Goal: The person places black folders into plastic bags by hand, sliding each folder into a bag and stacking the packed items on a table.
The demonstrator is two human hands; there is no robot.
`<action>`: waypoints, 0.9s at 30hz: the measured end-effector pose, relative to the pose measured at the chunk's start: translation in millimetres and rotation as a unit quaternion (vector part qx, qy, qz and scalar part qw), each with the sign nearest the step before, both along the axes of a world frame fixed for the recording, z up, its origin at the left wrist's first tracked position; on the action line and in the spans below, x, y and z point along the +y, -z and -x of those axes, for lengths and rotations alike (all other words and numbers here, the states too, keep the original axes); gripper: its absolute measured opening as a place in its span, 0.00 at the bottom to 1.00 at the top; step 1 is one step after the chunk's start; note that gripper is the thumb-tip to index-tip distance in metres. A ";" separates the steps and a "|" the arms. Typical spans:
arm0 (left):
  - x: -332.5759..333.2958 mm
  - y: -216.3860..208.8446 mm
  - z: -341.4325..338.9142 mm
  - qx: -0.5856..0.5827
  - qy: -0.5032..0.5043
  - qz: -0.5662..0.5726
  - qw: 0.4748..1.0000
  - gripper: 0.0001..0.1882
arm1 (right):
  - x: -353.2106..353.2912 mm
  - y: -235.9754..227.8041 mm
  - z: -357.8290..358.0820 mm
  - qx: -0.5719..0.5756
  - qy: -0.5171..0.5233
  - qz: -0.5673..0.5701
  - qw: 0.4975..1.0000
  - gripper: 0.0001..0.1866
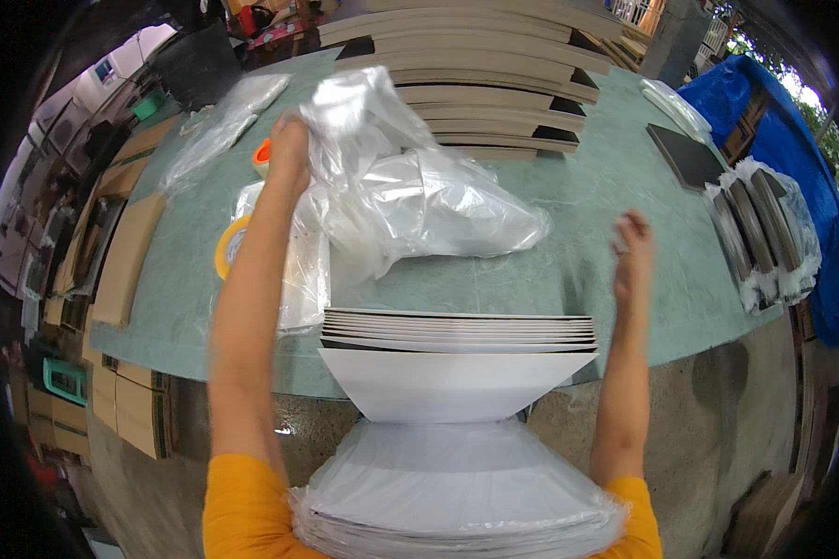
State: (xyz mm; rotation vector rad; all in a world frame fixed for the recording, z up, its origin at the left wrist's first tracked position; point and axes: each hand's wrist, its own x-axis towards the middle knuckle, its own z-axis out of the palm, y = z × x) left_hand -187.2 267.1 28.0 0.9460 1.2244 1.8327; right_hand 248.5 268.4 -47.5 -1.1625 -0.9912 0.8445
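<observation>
My left hand is closed on the edge of a crumpled clear plastic bag, raised above the green table. My right hand, slightly blurred, hovers over the right side of the table with its fingers apart and nothing in them. Between my forearms, at the table's near edge, stands a stack of white panels with dark layers between some of them. Closer to my body is a plastic-wrapped stack of white panels; its underside is hidden.
Yellow tape and an orange-cored tape roll lie beside my left arm, near flat plastic bags. Tall panel stacks fill the table's far side. Wrapped dark panels sit at right; cardboard stands left.
</observation>
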 end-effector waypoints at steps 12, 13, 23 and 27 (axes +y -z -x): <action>-87.0 -137.9 38.0 -0.058 -0.067 -0.103 0.991 0.14 | -236.8 -50.5 77.4 -0.121 -0.856 -0.115 0.490 0.32; -119.3 -148.7 19.1 -0.032 -0.116 -0.147 0.982 0.15 | -241.6 -40.8 78.3 -0.096 -0.853 -0.111 0.500 0.35; -323.1 69.8 -142.6 0.607 0.395 0.112 0.680 0.15 | -257.8 -37.9 92.4 -0.336 -0.629 -0.084 0.696 0.25; -299.9 30.1 -156.9 0.546 0.403 0.228 0.698 0.14 | -257.7 -29.4 103.3 -0.440 -0.558 -0.028 0.704 0.22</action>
